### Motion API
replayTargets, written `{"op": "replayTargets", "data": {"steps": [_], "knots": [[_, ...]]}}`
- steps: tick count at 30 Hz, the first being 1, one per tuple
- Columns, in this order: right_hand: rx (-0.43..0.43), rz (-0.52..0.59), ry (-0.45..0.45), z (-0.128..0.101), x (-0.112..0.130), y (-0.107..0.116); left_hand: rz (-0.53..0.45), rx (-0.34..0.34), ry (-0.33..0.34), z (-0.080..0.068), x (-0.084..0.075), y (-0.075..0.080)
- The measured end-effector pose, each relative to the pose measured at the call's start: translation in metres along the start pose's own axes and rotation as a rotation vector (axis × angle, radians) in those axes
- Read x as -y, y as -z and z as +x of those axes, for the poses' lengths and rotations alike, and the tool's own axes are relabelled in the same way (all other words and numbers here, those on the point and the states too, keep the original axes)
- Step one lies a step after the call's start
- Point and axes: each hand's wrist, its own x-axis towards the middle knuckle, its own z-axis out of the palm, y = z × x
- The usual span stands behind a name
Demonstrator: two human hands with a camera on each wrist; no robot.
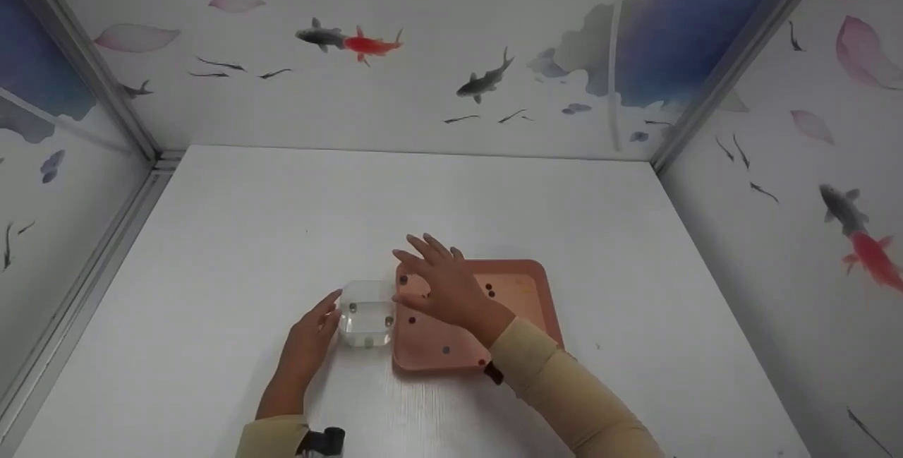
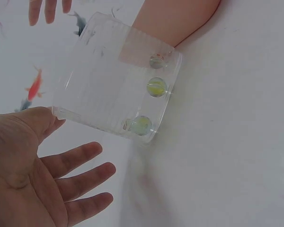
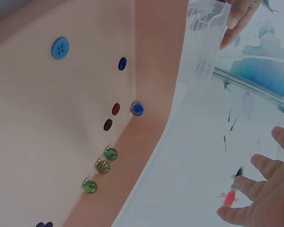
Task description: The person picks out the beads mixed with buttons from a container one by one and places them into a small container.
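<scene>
Touching clear box (image 1: 365,322): left hand (image 1: 309,340), fingers relaxed | right hand (image 1: 444,287) spread, empty, over pink tray (image 1: 537,296)

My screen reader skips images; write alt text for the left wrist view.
A clear plastic box holding three marbles sits on a white table, the open left hand touching its near corner with the thumb.

Head cam looks down from above; wrist cams close, sharing clear box (image 2: 114,80).
</scene>
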Motion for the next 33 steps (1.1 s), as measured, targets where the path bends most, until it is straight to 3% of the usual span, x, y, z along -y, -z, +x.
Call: {"op": "replayTargets", "data": {"steps": [19,33], "knots": [[-0.042,0.169,-0.029,-0.009,-0.021,0.010,-0.012,-0.007,-0.022,-0.002,-0.001,0.001],[-0.007,0.270,-0.081,-0.011,-0.036,0.018,-0.014,-0.003,-0.004,-0.002,-0.001,0.001]]}}
